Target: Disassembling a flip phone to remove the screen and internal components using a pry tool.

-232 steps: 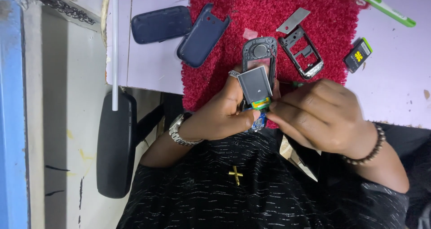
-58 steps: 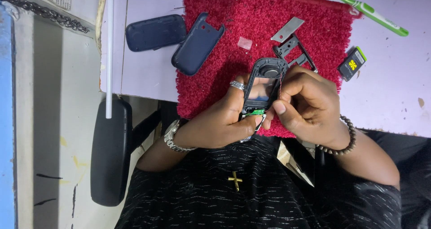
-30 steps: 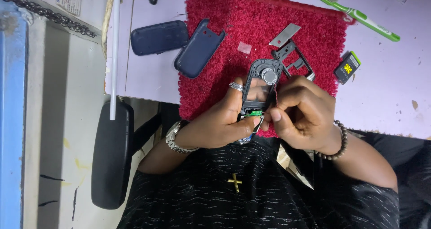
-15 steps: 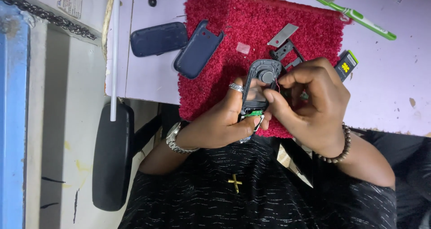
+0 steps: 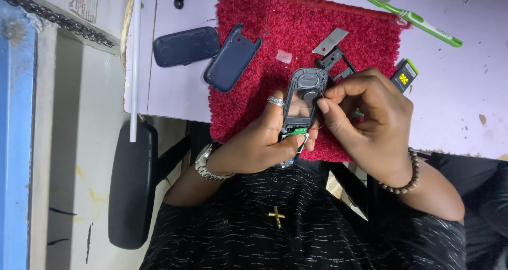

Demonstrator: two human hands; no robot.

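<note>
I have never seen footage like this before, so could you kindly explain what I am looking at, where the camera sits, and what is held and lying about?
There is no machine here: a person works with two bare hands, filmed by one camera worn on their head, looking down. The left hand has its grip around a small opened phone frame, and the fingers of the right hand pinch at its upper end. Beneath lies a red mat on a pale purple table. On the mat rest a dark blue back cover and a grey metal strip. Beside it lie another dark blue shell, a green toothbrush and a small battery.
</note>
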